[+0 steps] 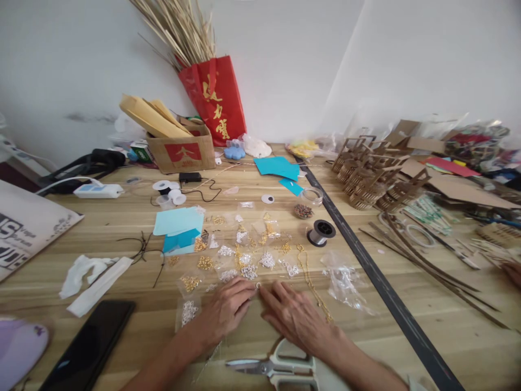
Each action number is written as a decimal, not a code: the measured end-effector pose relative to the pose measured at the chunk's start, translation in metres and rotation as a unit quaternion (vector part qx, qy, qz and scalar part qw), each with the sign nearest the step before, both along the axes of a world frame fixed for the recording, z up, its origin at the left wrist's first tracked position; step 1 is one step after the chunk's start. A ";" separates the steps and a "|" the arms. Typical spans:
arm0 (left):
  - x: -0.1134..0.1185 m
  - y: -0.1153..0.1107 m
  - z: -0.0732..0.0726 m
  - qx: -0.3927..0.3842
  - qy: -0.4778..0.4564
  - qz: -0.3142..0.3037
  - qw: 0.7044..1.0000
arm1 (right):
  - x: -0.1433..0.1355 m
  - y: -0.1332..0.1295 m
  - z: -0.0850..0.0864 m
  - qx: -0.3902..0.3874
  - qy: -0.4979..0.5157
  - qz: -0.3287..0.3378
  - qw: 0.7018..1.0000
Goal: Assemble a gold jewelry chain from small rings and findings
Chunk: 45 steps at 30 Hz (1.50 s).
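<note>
A small silver ring shows at the table between my fingertips. My left hand is closed, thumb and index finger brought together at the ring's left side. On the other side lies my right hand, its fingers apart and their tips beside the ring; nothing shows in its grip. Just beyond the hands are heaps of silver findings and gold findings. A gold chain runs along the right hand. Scissors with pale handles lie below the hands, blades to the left.
A black phone lies at the left front. Right of the beads stand a wire spool and a crumpled clear bag. A dark strip crosses the table. Small woven baskets crowd the back right; another person's hand shows at the edge.
</note>
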<state>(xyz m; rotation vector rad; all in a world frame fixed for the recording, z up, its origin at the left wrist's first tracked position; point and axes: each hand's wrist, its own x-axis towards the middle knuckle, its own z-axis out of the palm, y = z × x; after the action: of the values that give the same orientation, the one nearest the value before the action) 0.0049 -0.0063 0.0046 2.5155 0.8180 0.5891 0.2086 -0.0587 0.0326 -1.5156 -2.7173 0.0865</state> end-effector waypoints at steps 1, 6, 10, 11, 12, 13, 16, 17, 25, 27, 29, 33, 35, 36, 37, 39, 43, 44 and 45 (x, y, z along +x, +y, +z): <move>0.000 0.000 0.000 -0.003 -0.002 -0.001 1.000 | 0.000 0.000 0.000 0.001 -0.001 0.001 1.000; 0.000 0.001 -0.002 0.000 -0.002 -0.003 1.000 | 0.000 0.000 0.001 0.004 0.005 -0.002 1.000; 0.000 0.001 -0.002 0.012 -0.002 -0.001 1.000 | 0.000 0.000 -0.001 0.004 0.007 -0.005 1.000; 0.000 0.001 -0.002 0.012 -0.004 -0.002 1.000 | 0.000 0.000 -0.002 0.002 0.008 -0.003 1.000; 0.000 0.001 -0.002 0.013 -0.007 -0.003 1.000 | 0.000 0.000 -0.003 0.001 0.008 -0.002 1.000; 0.000 0.001 -0.002 0.013 -0.010 -0.003 1.000 | 0.001 0.000 -0.003 0.001 0.010 -0.001 1.000; 0.000 0.001 -0.001 0.017 -0.018 -0.003 1.000 | 0.001 0.000 -0.005 0.003 0.019 0.001 1.000; 0.000 0.001 0.000 0.018 -0.018 -0.004 1.000 | 0.001 0.000 -0.005 0.005 0.022 0.002 1.000; 0.000 0.002 -0.003 0.014 -0.016 -0.006 1.000 | 0.000 0.001 -0.003 -0.005 0.017 0.001 1.000; 0.000 0.001 -0.004 0.006 -0.016 -0.004 1.000 | 0.000 0.001 -0.003 -0.007 0.013 0.001 1.000; -0.001 0.001 -0.004 0.001 -0.013 -0.003 1.000 | 0.000 0.001 -0.003 -0.007 0.016 0.003 1.000; 0.000 0.001 -0.003 -0.001 -0.014 -0.002 1.000 | 0.000 0.001 -0.004 -0.008 0.021 0.002 1.000; 0.000 0.001 -0.003 -0.002 -0.017 -0.003 1.000 | 0.000 0.001 -0.004 -0.008 0.021 0.001 1.000; 0.000 0.002 -0.002 -0.001 -0.018 -0.004 1.000 | 0.000 0.000 -0.004 -0.008 0.020 0.001 1.000; 0.000 0.002 -0.003 0.000 -0.019 -0.005 1.000 | 0.000 0.001 -0.004 -0.008 0.018 0.000 1.000; 0.000 0.002 -0.003 0.001 -0.017 -0.008 1.000 | -0.001 0.001 -0.004 -0.007 0.013 -0.002 1.000; -0.001 0.002 -0.005 -0.003 -0.015 -0.006 1.000 | -0.001 0.001 -0.003 -0.013 0.005 -0.001 1.000; -0.001 0.002 -0.005 -0.004 -0.015 -0.005 1.000 | 0.000 0.002 -0.004 -0.012 0.004 -0.001 1.000; -0.001 0.002 -0.005 -0.004 -0.014 -0.006 1.000 | 0.000 0.002 -0.004 -0.010 0.005 0.000 1.000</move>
<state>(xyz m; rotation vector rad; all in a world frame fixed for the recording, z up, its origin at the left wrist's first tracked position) 0.0039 -0.0045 -0.0002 2.4965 0.7932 0.6147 0.2084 -0.0571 0.0285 -1.5155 -2.7183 0.1216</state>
